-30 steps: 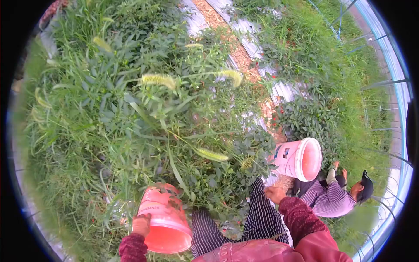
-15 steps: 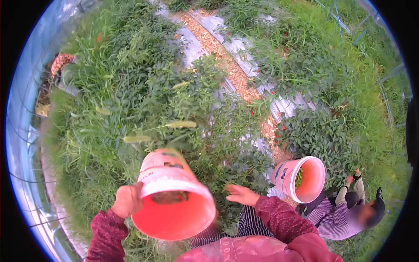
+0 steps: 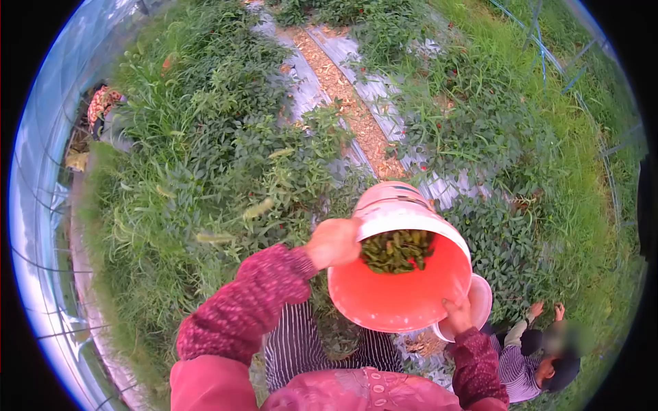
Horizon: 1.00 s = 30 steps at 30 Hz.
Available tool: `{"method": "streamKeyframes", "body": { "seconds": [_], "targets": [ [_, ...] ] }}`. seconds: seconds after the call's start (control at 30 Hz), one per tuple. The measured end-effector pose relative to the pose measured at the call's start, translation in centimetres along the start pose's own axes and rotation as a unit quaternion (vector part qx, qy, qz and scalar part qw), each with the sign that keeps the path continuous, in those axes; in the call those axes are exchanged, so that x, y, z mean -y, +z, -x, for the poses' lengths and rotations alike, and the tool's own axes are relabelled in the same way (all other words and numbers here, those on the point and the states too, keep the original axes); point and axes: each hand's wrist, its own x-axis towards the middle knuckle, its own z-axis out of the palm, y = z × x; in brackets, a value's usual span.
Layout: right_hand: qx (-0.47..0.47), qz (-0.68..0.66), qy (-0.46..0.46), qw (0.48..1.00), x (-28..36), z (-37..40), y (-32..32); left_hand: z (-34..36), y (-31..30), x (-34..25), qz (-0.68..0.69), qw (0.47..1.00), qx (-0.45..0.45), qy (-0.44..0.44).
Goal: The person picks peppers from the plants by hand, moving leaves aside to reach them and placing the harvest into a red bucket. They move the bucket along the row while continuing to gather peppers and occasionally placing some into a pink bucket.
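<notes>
A pinkish-white bucket [image 3: 401, 298] with an orange-red inside hangs tilted in front of me, its mouth towards me. Its rim is gripped on the left side by my left hand [image 3: 334, 243]. Low on the right, my right hand [image 3: 458, 316] holds the same rim, fingers hooked over it. Inside the bucket lies a heap of dark green, narrow pieces with bits of red [image 3: 397, 251], perhaps peppers. Partly hidden behind it, by my right hand, is a second pale bucket [image 3: 482, 301]; its contents do not show.
Leafy plants with small red fruits [image 3: 504, 229] flank a wood-chip path [image 3: 349, 103] edged by silvery sheeting [image 3: 301, 82]. A crouching co-worker in stripes [image 3: 517, 373] is close on the right. Another person [image 3: 104, 106] bends at the far left, near blue netting [image 3: 41, 185].
My left hand has carried the bucket rightwards, in front of the second bucket. My right hand, open before, now grips its rim. The heap inside shows more clearly.
</notes>
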Motion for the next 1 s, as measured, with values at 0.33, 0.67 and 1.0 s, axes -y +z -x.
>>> {"method": "streamKeyframes", "body": {
  "seconds": [0.33, 0.67, 1.0],
  "targets": [
    [-0.144, -0.075, 0.014, 0.987, -0.3, -1.1, 0.8, -13.0, 4.2, 2.9, 0.015, 0.995, 0.06, 0.077],
    [-0.136, -0.071, 0.077, 0.985, 3.8, -9.7, 15.8, -18.0, -2.0, 19.5, 0.207, 0.972, 0.092, 0.061],
    [-0.06, -0.117, 0.039, 0.991, 16.0, -23.8, 33.8, -10.6, -5.9, 44.8, 0.398, 0.899, -0.097, -0.153]
  ]
}}
